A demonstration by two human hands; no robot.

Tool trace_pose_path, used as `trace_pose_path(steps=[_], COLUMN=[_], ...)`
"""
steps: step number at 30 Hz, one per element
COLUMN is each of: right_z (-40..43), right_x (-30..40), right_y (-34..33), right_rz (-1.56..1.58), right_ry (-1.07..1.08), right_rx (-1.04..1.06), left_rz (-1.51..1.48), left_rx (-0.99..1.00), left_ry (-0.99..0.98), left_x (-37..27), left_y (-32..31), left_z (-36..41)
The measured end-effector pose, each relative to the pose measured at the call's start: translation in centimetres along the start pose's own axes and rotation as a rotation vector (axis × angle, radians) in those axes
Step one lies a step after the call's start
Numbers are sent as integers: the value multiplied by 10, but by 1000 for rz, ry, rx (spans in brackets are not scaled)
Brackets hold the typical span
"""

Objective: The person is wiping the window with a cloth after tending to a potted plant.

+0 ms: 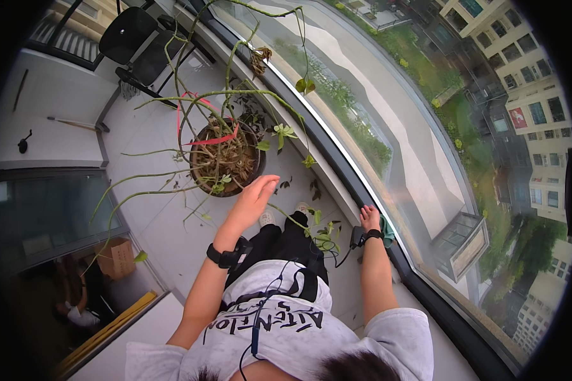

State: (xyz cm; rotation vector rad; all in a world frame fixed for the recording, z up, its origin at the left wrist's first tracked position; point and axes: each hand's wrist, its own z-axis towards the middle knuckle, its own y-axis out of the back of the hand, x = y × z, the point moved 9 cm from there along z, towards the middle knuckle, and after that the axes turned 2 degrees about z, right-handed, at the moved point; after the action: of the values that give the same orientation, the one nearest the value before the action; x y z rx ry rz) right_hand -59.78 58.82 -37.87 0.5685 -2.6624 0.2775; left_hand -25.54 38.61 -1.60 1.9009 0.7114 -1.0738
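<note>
My left hand is raised in front of the big potted plant, its fingers together and stretched out, with nothing seen in it. Behind it stands the round dark pot, filled with dry brown stems and leaves; long bare green stems spread from it, and a pink ribbon is tied around some of them. At the window, my right hand rests by the dark frame, touching or beside a green cloth. How the fingers meet the cloth is partly hidden.
A black chair stands beyond the pot near the window wall. Dry leaves lie on the tiled floor. A cardboard box shows at the lower left, reflected in or behind dark glass. Leafy vines hang near my legs.
</note>
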Motion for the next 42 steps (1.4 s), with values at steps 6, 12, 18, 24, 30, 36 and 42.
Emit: trace_pose_path(steps=[6, 12, 18, 24, 30, 36, 42], right_z=[-55, -148, -312, -415, -347, -338, -348], right_x=[8, 107, 156, 141, 97, 82, 64], right_y=[-115, -249, -362, -476, -565, -583, -569], right_rz=[-492, -542, -483, -344, -356, -369, -624], right_ry=[8, 492, 805, 519, 135, 178, 176], right_rx=[383, 589, 891, 1241, 1016, 749, 954], left_rz=[47, 8, -47, -141, -234, -266, -312], left_rx=[10, -53, -112, -145, -196, -259, -288], left_ry=[-32, -132, -161, -202, -248, -236, -231], left_x=[-7, -24, -14, -19, -31, -9, -2], left_y=[2, 17, 45, 84, 115, 143, 160], left_z=[4, 6, 5, 7, -1, -13, -12])
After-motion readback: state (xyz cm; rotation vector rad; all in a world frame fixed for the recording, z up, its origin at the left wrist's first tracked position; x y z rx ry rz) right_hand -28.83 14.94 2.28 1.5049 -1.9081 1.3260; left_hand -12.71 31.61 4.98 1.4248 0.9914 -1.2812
